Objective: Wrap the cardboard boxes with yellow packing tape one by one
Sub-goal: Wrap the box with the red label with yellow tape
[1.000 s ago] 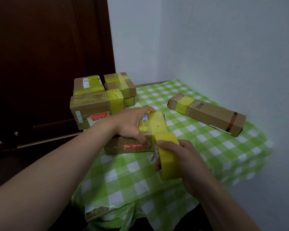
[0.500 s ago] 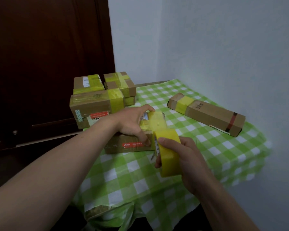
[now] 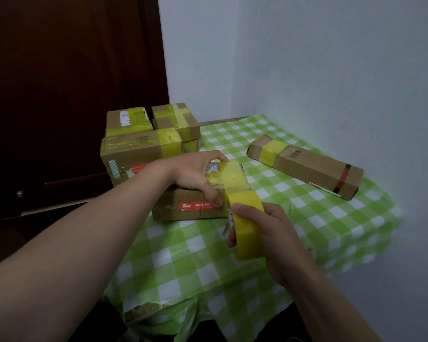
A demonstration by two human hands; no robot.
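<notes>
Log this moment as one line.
phase: taping | left hand: grips box | right hand: holds tape roll at box's near right corner | strip: stretched over box top | long box: banded, apart at right

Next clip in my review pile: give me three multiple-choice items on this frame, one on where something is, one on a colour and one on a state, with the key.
1. Where does the long box lie?
A. on top of a stack
B. flat on the tablecloth
C. on the floor

2. What colours is the tablecloth?
A. red and white
B. green and white
C. plain blue

3. How is the tape roll placed?
A. lying loose on the cloth
B. hung on a hook
C. gripped by the right hand, its strip running up onto the front box under the left hand

Key:
1 B, its whole length rests on the checked cloth.
2 B, green and white squares cover the cloth.
3 C, the thumb and fingers curl round the roll, and yellow tape joins it to the box top.
</notes>
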